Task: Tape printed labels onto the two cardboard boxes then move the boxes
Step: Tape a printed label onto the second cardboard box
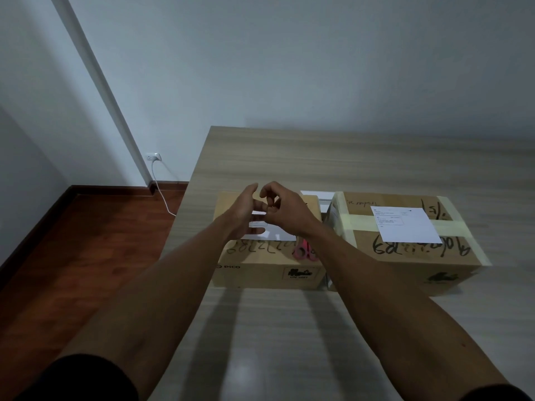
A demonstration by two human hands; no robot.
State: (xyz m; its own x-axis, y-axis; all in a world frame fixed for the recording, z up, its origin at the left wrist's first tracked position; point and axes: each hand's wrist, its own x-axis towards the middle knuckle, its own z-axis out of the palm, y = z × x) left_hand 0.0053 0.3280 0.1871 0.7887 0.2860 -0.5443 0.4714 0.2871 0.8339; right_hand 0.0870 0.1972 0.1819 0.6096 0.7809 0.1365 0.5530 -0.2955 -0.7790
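Two cardboard boxes stand side by side on the wooden table (289, 157). The left box (260, 270) carries a white printed label (278, 235), partly hidden by my hands, and red-handled scissors (304, 251) near its front edge. On the right box (405, 256), crossed by pale tape strips, lies another label (405, 224). Above the left box my left hand (246, 212) has its fingers stretched out. My right hand (285, 209) has curled fingers meeting the left hand's fingertips. What it pinches, if anything, is too small to make out.
A white flat object (317, 196) lies behind and between the boxes. The table's left edge drops to a red-brown floor (86, 256). A wall outlet (153, 156) with a white cable sits at the left wall.
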